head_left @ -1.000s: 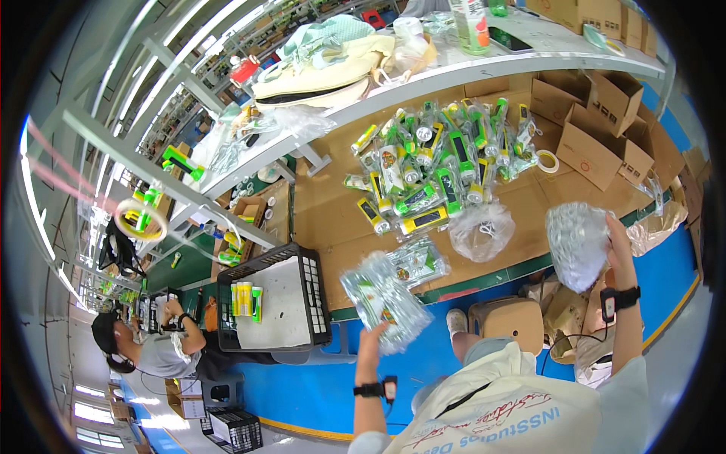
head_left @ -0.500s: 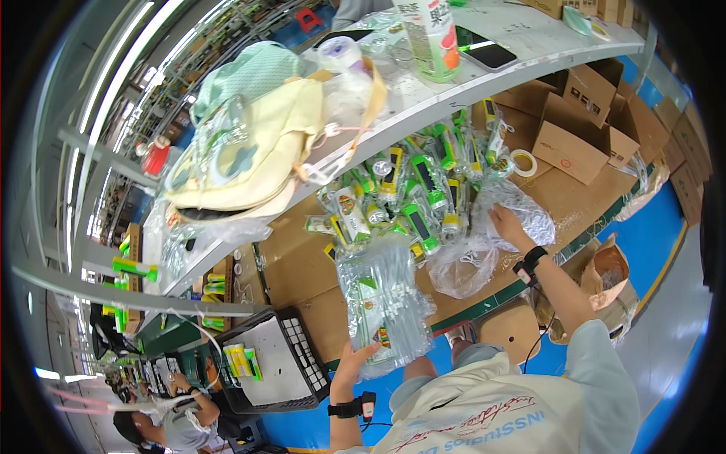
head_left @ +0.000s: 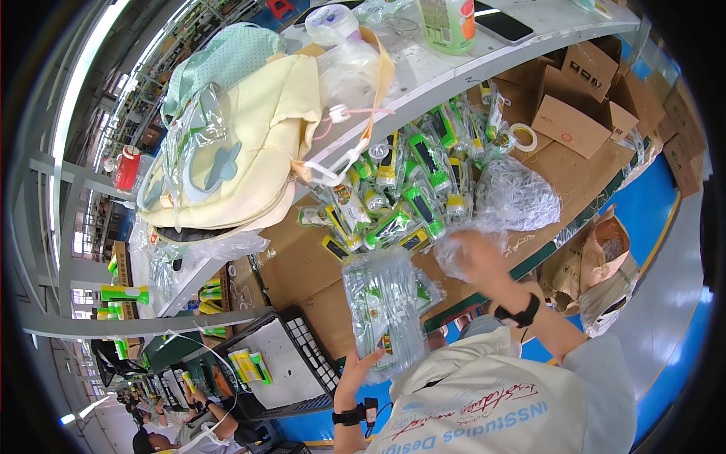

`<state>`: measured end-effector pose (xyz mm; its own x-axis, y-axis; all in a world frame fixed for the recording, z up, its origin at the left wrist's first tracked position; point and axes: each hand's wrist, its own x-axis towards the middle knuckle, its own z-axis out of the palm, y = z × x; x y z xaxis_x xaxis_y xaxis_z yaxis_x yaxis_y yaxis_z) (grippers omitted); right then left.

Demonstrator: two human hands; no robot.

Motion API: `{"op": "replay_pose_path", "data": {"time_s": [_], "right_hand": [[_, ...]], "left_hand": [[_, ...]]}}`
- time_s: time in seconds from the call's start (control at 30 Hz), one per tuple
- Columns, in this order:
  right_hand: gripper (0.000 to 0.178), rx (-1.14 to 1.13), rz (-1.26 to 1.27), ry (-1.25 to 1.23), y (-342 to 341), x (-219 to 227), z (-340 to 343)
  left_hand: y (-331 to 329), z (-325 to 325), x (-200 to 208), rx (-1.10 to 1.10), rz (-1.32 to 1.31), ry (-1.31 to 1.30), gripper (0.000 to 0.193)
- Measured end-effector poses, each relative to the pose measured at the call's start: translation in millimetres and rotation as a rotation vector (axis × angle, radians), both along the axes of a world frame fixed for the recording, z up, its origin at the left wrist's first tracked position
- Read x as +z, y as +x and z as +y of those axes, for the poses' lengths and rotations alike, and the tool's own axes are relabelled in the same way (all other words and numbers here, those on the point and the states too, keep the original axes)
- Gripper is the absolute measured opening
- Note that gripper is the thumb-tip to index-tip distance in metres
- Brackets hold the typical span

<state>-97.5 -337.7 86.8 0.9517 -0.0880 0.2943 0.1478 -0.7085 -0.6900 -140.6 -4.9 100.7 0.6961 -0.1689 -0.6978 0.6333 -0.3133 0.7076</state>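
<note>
At left, a black crate [head_left: 307, 348] holds a few yellow and green flashlights [head_left: 249, 366]. To its right, the left hand [head_left: 355, 372] grasps the near left corner of a stack of clear bags [head_left: 384, 312], thumb on top; the stack's long axis runs near to far, reaching away from that hand toward the flashlight pile [head_left: 412, 189] on the far side. Farther right, the right hand [head_left: 479, 262] is blurred over a crumpled clear bag [head_left: 451, 256]; I cannot tell whether it grips it. The stack lies left and nearer of the right hand, apart from it. A plastic-wrapped white bundle [head_left: 522, 195] sits beyond, far right.
</note>
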Motion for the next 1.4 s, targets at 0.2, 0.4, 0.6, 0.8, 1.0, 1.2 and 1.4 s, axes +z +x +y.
{"op": "replay_pose_path", "data": {"time_s": [0.2, 0.4, 0.6, 0.8, 1.0, 1.2, 1.4], "right_hand": [[0.019, 0.363, 0.425, 0.403, 1.3, 10.1, 126.8], [0.02, 0.783, 0.749, 0.65, 22.0, -33.5, 113.5], [0.021, -0.115, 0.638, 1.051, 33.4, -111.0, 51.9], [0.024, -0.102, 0.443, 0.445, -86.0, -178.3, -15.6], [0.024, -0.329, 0.399, 0.441, -123.8, -104.7, -93.0], [0.023, -0.668, 0.245, 0.081, -51.8, -59.6, -269.8], [0.023, -0.676, 0.204, -0.647, 25.8, -52.2, -302.3]], "left_hand": [[7.4, -1.8, -3.3, -0.276, -0.151, 0.038, 0.032], [22.1, 28.5, -13.6, -0.702, -0.342, 0.321, 0.043], [32.5, 42.7, 2.3, -1.045, -0.457, 0.543, 0.047], [23.5, 126.1, -36.9, -0.177, 0.025, -0.113, 0.043], [38.9, 143.0, -99.9, 0.464, 0.015, -0.308, 0.058], [74.6, 172.6, -191.1, 0.356, -0.136, 0.052, 0.06], [64.6, 175.1, -204.3, 0.176, -0.598, 0.788, 0.029]]}}
